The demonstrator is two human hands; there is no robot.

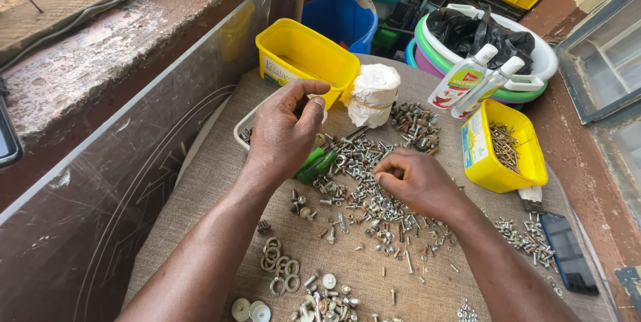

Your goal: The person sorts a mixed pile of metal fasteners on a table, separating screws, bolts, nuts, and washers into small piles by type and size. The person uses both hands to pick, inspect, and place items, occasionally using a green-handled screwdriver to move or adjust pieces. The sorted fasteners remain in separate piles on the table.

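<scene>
My left hand [286,130] is raised above a white tray [244,126], its fingertips pinched together on something too small to make out. My right hand [414,178] rests knuckles-up on a spread of loose screws, nuts and bolts [364,192], fingers curled down into the pile. Both hands work over a round table covered in coarse brown cloth [200,202]. A green object [318,165] lies just under my left hand. Metal washers [280,265] lie in a group near my left forearm.
An empty yellow tub [304,52] stands behind the white tray, and a second yellow tub [502,145] holds nails at the right. A white wrapped bundle [372,94], two clear bottles [477,82], stacked basins with a black bag [487,45], a dark phone [567,252] and a leaning glass pane [120,182] surround the table.
</scene>
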